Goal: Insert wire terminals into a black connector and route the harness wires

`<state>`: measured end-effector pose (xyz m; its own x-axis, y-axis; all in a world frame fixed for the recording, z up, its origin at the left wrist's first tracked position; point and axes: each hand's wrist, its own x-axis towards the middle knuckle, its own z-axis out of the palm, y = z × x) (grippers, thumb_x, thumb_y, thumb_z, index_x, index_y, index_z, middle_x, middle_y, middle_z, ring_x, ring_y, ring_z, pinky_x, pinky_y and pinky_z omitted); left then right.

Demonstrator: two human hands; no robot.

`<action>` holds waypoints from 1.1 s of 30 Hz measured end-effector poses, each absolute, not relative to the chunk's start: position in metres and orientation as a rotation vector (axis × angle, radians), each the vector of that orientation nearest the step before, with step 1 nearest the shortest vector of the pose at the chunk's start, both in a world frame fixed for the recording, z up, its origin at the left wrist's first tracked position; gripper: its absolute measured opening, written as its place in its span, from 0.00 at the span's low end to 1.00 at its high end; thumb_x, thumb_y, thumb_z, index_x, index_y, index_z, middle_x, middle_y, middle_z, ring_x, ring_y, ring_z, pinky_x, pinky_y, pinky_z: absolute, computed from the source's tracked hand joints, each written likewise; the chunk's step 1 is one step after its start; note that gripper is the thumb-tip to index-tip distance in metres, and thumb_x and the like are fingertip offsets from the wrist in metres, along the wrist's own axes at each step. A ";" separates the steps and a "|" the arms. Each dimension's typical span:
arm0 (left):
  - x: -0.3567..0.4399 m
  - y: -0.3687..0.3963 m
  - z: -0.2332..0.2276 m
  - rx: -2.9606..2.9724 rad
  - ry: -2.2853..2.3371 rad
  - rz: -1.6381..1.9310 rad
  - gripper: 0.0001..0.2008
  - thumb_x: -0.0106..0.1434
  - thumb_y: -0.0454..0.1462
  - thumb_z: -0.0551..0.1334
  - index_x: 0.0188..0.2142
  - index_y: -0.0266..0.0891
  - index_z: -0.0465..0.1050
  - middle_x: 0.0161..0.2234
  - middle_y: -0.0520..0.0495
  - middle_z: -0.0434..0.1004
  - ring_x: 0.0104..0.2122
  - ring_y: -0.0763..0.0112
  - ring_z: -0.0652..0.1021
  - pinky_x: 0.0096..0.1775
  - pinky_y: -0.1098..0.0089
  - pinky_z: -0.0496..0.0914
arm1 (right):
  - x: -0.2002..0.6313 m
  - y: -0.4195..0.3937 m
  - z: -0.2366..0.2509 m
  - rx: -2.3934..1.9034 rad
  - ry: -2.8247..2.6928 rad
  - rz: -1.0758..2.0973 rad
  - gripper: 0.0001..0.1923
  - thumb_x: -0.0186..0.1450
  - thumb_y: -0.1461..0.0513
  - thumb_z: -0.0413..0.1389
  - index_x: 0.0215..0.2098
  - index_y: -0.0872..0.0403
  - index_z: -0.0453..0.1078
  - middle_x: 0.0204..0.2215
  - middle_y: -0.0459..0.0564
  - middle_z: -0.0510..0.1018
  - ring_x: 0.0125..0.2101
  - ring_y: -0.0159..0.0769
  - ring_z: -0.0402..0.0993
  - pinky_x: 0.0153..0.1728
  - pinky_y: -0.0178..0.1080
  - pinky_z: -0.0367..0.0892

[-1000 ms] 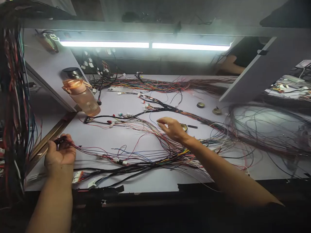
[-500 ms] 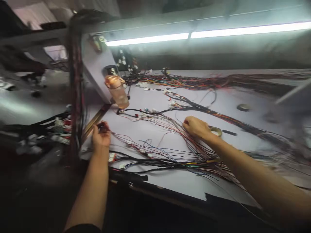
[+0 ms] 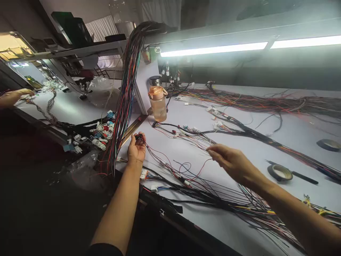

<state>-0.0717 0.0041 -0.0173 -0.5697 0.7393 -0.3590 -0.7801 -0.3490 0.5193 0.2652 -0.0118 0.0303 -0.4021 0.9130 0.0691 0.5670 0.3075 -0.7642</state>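
Now the view has swung left. The left hand (image 3: 136, 149) still pinches a black connector (image 3: 138, 137) near the tabletop (image 3: 266, 138) edge, while the right hand (image 3: 233, 163) has lifted off the wires (image 3: 186, 170), fingers loosely closing on a thin strand.

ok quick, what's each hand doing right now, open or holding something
Left hand: closed on a small black connector at the end of a wire bundle.
Right hand: fingertips pinched over the loose wires; whether it grips one cannot be told.

White workbench (image 3: 266, 117) under a long tube light (image 3: 239, 47) — curtained window (image 3: 102, 28) behind.
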 end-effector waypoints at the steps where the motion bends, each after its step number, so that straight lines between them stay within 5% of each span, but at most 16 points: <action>1: -0.071 0.004 -0.017 -0.075 0.818 2.013 0.10 0.68 0.35 0.55 0.32 0.32 0.69 0.31 0.43 0.78 0.32 0.69 0.81 0.33 0.73 0.77 | 0.256 -0.015 0.031 -1.277 -2.101 0.930 0.17 0.66 0.50 0.48 0.39 0.51 0.72 0.29 0.48 0.77 0.29 0.35 0.71 0.31 0.38 0.67; 11: -0.068 0.004 -0.016 -0.075 0.807 1.979 0.09 0.68 0.35 0.55 0.33 0.32 0.70 0.32 0.42 0.78 0.34 0.69 0.81 0.33 0.73 0.78 | 0.193 -0.024 0.035 -1.160 -2.192 0.969 0.08 0.65 0.60 0.52 0.39 0.50 0.71 0.26 0.43 0.77 0.25 0.31 0.70 0.28 0.35 0.64; 25: -0.066 0.004 -0.015 -0.053 0.821 1.971 0.07 0.66 0.35 0.58 0.34 0.33 0.71 0.35 0.41 0.79 0.35 0.68 0.81 0.34 0.73 0.78 | 0.188 -0.025 0.012 -1.118 -2.084 0.950 0.07 0.66 0.56 0.53 0.35 0.49 0.70 0.25 0.42 0.77 0.23 0.30 0.69 0.27 0.34 0.65; 29: -0.066 0.004 -0.014 -0.041 0.819 1.974 0.07 0.66 0.35 0.58 0.34 0.33 0.71 0.34 0.42 0.78 0.35 0.68 0.81 0.34 0.73 0.77 | 0.194 -0.033 0.007 -1.183 -2.301 0.643 0.11 0.67 0.57 0.52 0.46 0.49 0.70 0.37 0.48 0.80 0.34 0.38 0.76 0.35 0.40 0.69; 33: -0.066 0.004 -0.012 -0.026 0.820 1.998 0.08 0.67 0.36 0.57 0.33 0.33 0.70 0.34 0.42 0.78 0.35 0.68 0.81 0.34 0.73 0.77 | 0.206 -0.046 -0.002 -1.097 -2.504 0.381 0.17 0.68 0.58 0.52 0.55 0.50 0.65 0.50 0.53 0.76 0.49 0.45 0.72 0.48 0.50 0.65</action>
<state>-0.0660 0.0044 -0.0125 -0.5556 0.7619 -0.3330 -0.7762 -0.3317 0.5361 0.2058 -0.0460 -0.0018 -0.6237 0.7465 0.2318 0.6436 0.6588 -0.3896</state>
